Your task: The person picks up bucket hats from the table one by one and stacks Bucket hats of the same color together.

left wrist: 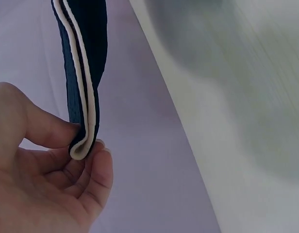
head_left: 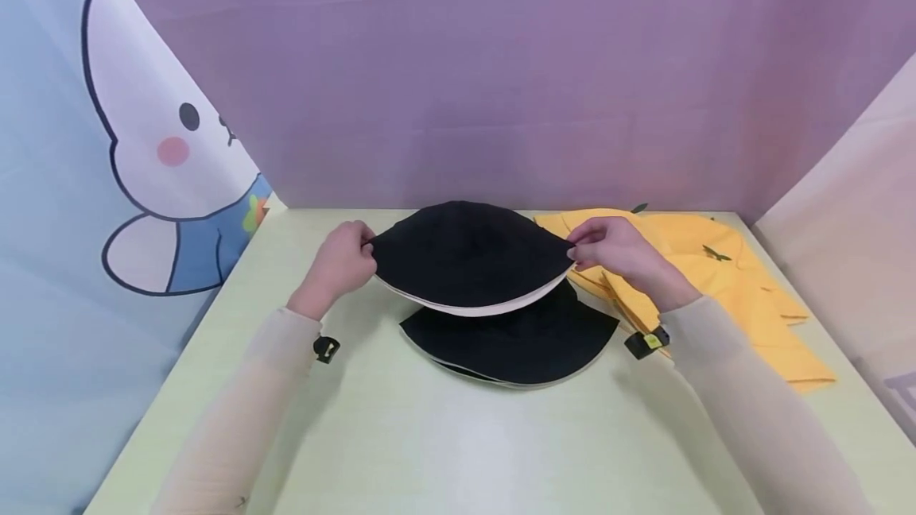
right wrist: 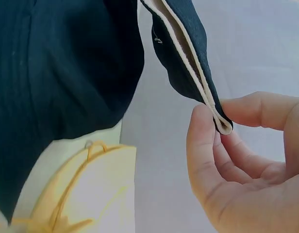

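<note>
A black bucket hat (head_left: 472, 257) with a cream inside edge is stretched between both hands, folded flat with its brim edges together. My left hand (head_left: 342, 265) pinches one end of the brim; in the left wrist view, thumb and fingers close on the folded corner of the hat (left wrist: 93, 63). On the opposite end, my right hand (head_left: 622, 253) pinches the other corner, and the right wrist view shows the cream-lined fold (right wrist: 193, 63) between thumb and fingers. Below the held hat, a second black hat (head_left: 515, 348) lies folded on the table, partly hidden by the upper one.
Yellow cloth items (head_left: 744, 300) with small green leaves lie in an overlapping pile on the right of the pale green table (head_left: 472, 451). Behind the table hangs a purple backdrop (head_left: 465, 78). A blue cloth with a cartoon rabbit (head_left: 164, 133) borders the left side.
</note>
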The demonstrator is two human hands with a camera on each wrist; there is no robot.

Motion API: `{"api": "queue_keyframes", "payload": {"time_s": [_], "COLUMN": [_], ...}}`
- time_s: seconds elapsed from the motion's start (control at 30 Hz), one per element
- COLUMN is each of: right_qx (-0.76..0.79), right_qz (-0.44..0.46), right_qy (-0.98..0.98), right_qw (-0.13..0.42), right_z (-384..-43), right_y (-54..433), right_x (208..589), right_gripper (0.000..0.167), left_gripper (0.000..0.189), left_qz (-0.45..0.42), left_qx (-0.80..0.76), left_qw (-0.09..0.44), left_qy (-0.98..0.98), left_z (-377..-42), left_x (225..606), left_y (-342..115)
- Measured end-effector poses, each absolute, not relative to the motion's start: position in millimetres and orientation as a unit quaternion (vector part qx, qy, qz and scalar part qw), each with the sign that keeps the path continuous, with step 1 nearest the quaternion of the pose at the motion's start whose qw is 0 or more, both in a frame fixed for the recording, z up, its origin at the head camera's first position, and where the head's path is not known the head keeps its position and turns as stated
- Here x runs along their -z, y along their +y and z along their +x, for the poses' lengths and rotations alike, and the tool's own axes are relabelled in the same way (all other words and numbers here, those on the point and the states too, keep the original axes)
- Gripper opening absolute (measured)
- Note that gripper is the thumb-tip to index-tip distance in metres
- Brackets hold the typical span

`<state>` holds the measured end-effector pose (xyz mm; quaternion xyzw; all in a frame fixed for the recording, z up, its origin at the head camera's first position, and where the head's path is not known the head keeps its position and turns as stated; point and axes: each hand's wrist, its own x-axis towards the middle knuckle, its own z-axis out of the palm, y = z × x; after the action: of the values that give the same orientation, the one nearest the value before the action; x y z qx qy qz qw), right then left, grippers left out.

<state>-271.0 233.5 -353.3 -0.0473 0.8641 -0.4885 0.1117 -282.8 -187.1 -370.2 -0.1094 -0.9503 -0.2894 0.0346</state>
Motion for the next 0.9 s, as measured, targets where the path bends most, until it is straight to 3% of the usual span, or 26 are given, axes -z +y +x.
{"api": "queue_keyframes", "payload": {"time_s": [0.9], "right_qx": [0.469], "right_qz": [-0.073], "right_qy": [0.869], "right_qw": [0.142], "right_z": [-227], "right_y": [295], "right_x": [351], "right_gripper": [0.029], "left_gripper": [0.021], "left_qz": [-0.179], "left_qx": [0.333], "left_qw": [-0.048], "left_qy": [-0.925], "left_z": [-255], "left_x": [361], "left_y": [-157]}}
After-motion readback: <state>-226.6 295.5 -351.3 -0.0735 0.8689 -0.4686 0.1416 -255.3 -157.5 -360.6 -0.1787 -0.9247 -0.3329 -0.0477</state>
